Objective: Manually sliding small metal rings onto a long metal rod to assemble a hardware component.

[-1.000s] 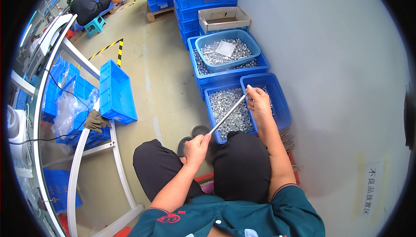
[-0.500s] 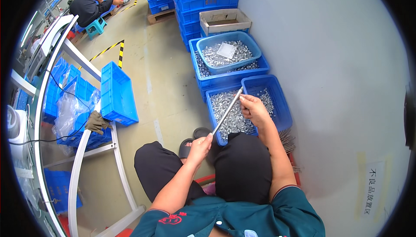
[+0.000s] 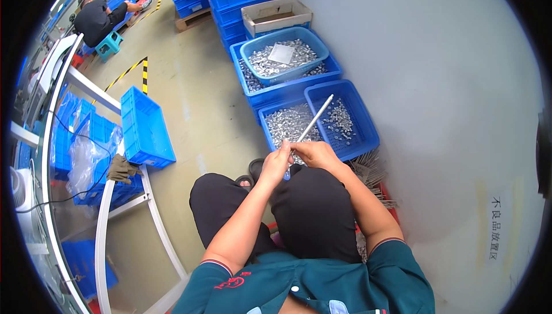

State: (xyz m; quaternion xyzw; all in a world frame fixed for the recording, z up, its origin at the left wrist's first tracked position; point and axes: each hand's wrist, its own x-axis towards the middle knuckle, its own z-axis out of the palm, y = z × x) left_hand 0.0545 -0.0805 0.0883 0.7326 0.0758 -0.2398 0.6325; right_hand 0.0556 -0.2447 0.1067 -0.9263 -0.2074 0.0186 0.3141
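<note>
Metal rod [image 3: 314,123] at frame centre, its lower end hidden inside both clenched hands, left hand [image 3: 277,163] and right hand [image 3: 313,153]; fingers grasp it over two blue crates [image 3: 368,133] of small silvery parts [image 3: 287,124].

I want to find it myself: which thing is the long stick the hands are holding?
Start at the row of blue bins of small metal parts along the grey wall. Just in front, over the person's knees, the left hand and right hand meet. The rod rises from them: thin, straight and silvery, slanting over the bins, the only long piece there.
</note>
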